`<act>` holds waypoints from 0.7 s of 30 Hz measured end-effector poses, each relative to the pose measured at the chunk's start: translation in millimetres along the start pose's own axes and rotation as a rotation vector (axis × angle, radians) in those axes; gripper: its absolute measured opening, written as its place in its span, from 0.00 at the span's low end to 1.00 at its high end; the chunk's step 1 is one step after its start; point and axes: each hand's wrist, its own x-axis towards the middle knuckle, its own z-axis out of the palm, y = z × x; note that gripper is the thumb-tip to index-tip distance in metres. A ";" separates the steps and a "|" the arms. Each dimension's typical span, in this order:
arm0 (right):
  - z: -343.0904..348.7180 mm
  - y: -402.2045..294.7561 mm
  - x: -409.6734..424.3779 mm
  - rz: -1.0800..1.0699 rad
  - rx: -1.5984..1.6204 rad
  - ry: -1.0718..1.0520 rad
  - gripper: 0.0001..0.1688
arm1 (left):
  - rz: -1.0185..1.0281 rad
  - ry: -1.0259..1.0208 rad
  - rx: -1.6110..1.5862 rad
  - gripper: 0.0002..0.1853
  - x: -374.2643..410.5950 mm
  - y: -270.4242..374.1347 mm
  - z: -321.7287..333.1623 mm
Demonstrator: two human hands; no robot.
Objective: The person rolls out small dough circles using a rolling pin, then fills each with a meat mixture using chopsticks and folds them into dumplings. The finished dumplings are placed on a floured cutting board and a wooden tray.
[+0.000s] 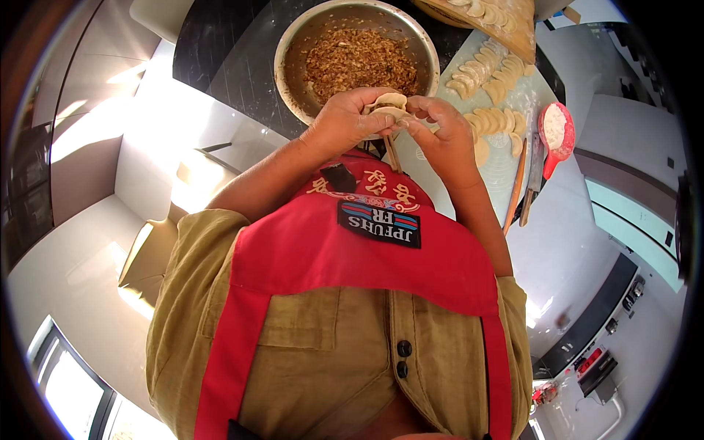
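Note:
My left hand point(350, 113) and my right hand point(444, 125) are together above the near rim of a steel bowl point(281, 66). Pinched between them is a partly folded dumpling point(391, 104), its dough wrapper curved around a dark filling that still shows in the gap. My left thumb lies along its near side, and my right fingertips grip its right end. Behind the hands, minced filling point(360, 60) covers the bottom of the bowl. Wooden chopsticks point(392, 155) stick out below my hands, their far part hidden.
Overlapping dough wrappers point(495, 121) lie on a floured mat point(434, 181) to the right. Beyond are a wooden board point(522, 33) with dough pieces, a rolling pin point(515, 187), a knife point(533, 181) and a red scoop point(566, 137) of flour. A chair point(198, 176) stands left.

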 end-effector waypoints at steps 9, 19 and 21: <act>5.7 10.1 3.0 -0.243 -0.178 0.042 0.07 | -0.028 0.001 0.091 0.19 0.3 3.9 2.6; -4.2 4.4 3.8 -0.239 -0.180 0.032 0.10 | -0.012 -0.031 0.096 0.20 3.8 0.3 -0.8; -4.0 4.5 5.0 -0.269 -0.207 0.018 0.11 | -0.021 -0.001 0.085 0.20 3.1 -0.3 1.3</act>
